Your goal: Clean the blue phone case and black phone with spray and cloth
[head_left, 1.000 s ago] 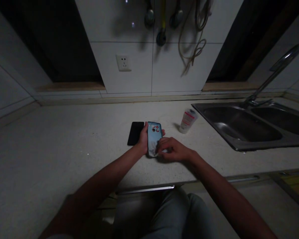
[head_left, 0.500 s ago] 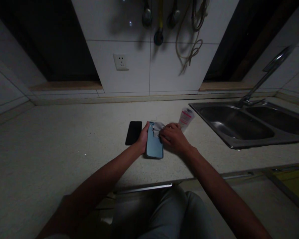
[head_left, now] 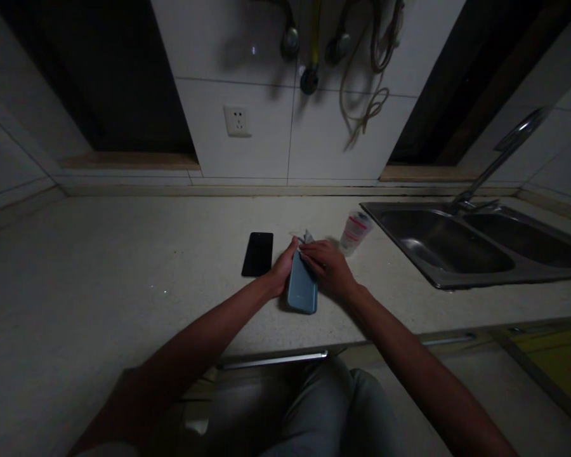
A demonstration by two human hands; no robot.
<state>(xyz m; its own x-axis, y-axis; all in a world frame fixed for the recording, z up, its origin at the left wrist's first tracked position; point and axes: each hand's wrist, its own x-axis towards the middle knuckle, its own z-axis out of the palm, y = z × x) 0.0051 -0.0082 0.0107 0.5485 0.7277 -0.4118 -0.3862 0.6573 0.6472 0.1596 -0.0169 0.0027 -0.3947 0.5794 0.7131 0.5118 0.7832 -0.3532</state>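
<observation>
A light blue phone case lies on the pale counter, raised a little at its far end. My left hand grips its left edge. My right hand presses a small whitish wipe against the case's far end, fingers closed on it. A black phone lies flat just left of my left hand.
A small white bottle with a red label stands to the right of my hands. A steel double sink with a tap fills the right side. A wall socket and hanging utensils and cord are on the tiled wall.
My right hand slid the wipe from the near end of the case up to its far end. The case's far end is now covered by my hand, and the case sits more tilted.
</observation>
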